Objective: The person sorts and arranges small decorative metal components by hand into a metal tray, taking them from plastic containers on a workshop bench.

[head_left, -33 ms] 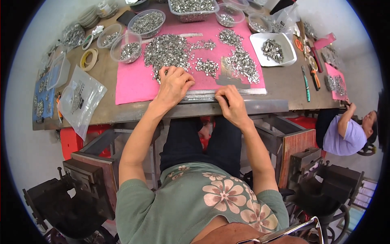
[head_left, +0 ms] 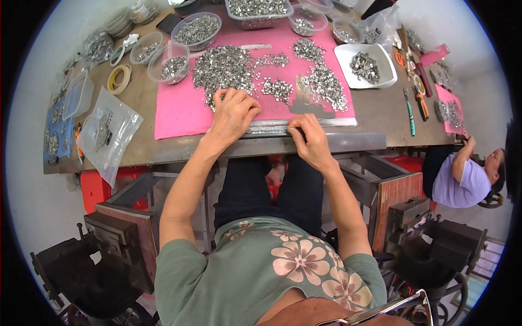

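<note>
My left hand is closed, its fingertips curled down at the near edge of a big heap of small silvery metal pieces. Whatever its fingers hold is hidden beneath them. My right hand pinches at the front of the bench, its thumb and forefinger pressed together by a silvery metal strip that runs between the hands. I cannot make out what lies in this pinch. Both hands are over the near edge of a pink mat. Smaller clusters of the same pieces lie just beyond the strip.
Clear tubs of metal pieces line the back. A white tray stands right of the mat, with a teal-handled tool and pliers farther right. Tape and a plastic bag lie left. Another person sits at far right.
</note>
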The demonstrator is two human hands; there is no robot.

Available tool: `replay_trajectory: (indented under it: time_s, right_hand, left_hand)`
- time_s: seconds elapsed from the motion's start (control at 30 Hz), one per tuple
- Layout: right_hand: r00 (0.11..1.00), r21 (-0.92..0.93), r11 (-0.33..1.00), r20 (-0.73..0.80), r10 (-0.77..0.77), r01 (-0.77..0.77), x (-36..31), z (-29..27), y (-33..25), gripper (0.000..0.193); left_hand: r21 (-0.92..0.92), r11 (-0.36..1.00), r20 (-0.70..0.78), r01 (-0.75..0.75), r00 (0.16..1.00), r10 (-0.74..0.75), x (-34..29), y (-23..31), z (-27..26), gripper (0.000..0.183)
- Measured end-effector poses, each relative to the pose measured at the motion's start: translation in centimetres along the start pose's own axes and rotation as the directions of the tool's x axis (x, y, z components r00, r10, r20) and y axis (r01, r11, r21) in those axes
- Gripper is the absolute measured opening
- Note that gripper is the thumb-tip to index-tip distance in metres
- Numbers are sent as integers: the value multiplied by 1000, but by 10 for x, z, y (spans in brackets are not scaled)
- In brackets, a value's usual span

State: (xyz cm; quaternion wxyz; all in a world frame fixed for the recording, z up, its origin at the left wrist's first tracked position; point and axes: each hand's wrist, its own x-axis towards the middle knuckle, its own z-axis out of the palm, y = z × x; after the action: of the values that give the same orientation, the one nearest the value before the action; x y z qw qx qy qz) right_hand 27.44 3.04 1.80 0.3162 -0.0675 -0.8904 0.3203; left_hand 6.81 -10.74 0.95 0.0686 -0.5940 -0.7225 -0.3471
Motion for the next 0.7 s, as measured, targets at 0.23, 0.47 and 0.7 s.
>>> replay_trajectory:
  time_s: [0.23,0.47,0.7]
  right_hand:
    - [999,-63,998,16,-31,32,1,2,-1,12]
    - [991,-251,959,59,-120,131,2,2,-6,14]
    - [977,-324,922,69,-202,213,0,1,-10,17]
  left_hand:
    - [-28,999,-76,45,996,-47,-7,17,-2,3]
    - [-210,977,-129,38,989,-67,-19,48,7,6]
    - [-241,967,-168,87,977,-130,-23,42,1,5]
